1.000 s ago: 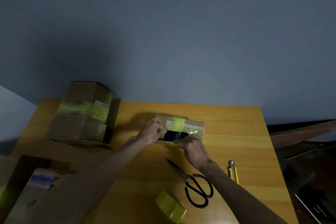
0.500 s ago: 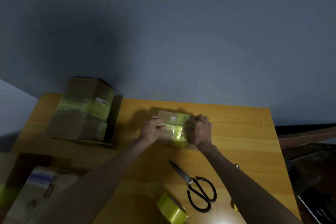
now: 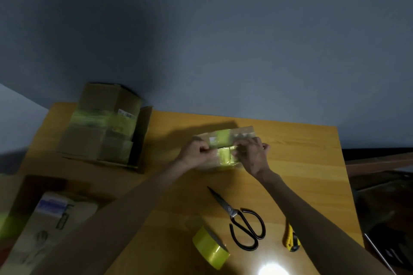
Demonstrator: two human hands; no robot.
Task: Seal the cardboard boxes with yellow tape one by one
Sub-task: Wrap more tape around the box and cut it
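A small cardboard box (image 3: pixel 225 139) with yellow tape across it sits on the wooden table (image 3: pixel 301 147) in the middle. My left hand (image 3: pixel 195 152) grips its left side with curled fingers. My right hand (image 3: pixel 253 156) grips its right side, fingers curled over the taped front. The box's lower part is hidden by both hands. A roll of yellow tape (image 3: pixel 211 246) lies near the table's front edge.
Black scissors (image 3: pixel 242 221) and a yellow utility knife (image 3: pixel 290 239) lie in front of my right arm. Taped cardboard boxes (image 3: pixel 102 125) are stacked at the back left. Another box (image 3: pixel 47 219) with a white label sits at the front left.
The small box has been turned in my hands and now shows a taped face. Both hands shifted along its sides. The camera view tilted slightly.
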